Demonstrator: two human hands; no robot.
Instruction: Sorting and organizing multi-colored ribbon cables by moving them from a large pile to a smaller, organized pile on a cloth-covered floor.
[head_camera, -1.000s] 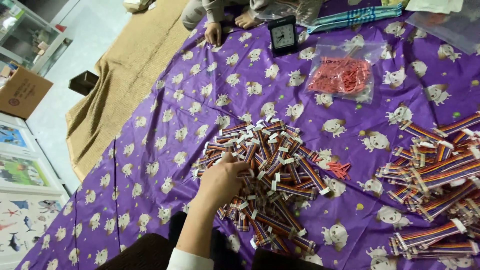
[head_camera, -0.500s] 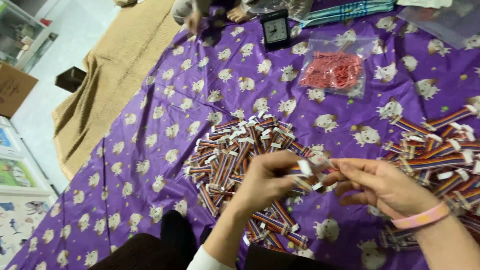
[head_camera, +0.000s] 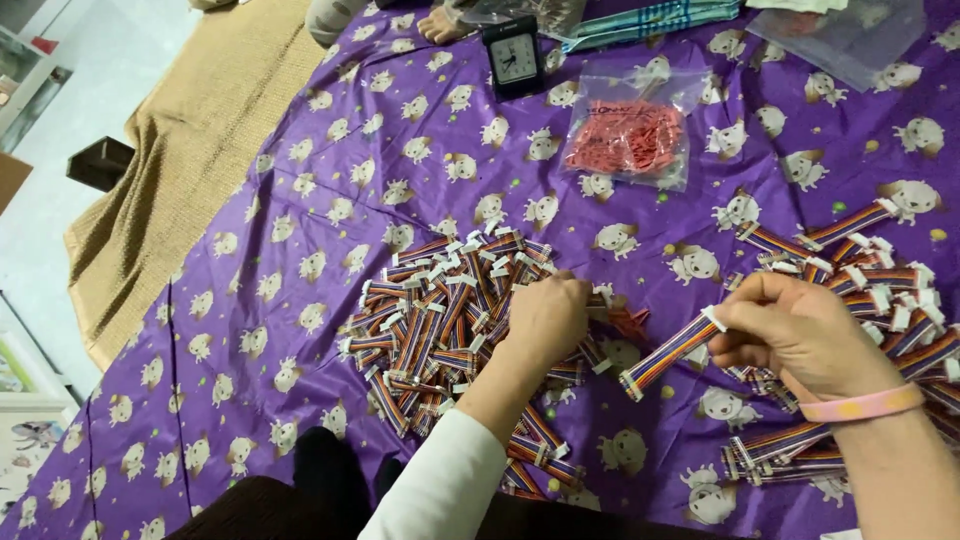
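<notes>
Since a moment ago my hands have drawn apart: my left hand (head_camera: 545, 318) has gone back down onto the loose heap, while my right hand (head_camera: 800, 335) has pulled out to the right with one ribbon cable (head_camera: 668, 356) that it was working on together with the left. I pinch that cable by its white connector end between thumb and fingertips, so the striped rainbow wires hang free and slant down to the left, clear of the cloth. A pink wristband (head_camera: 865, 404) sits on that wrist. My left hand lies knuckles up, fingers curled down into the unsorted pile of cables (head_camera: 440, 320); whether it already grips one I cannot tell. That pile is spread loose on the purple printed sheet (head_camera: 330, 210), close in front of me so either hand can reach it. To the right, past my right hand, lie cables bunched in tidier bundles (head_camera: 860, 270), kept apart from the loose heap.

Farther off, a clear plastic bag (head_camera: 628, 135) lies flat, holding a mass of small red pieces; I cannot tell what they are. Beyond it stands a small black clock (head_camera: 514, 60), facing me. Another clear bag (head_camera: 850, 35) sits at the far right; its contents are unclear. A tan blanket (head_camera: 190, 150) borders the sheet on the left.
</notes>
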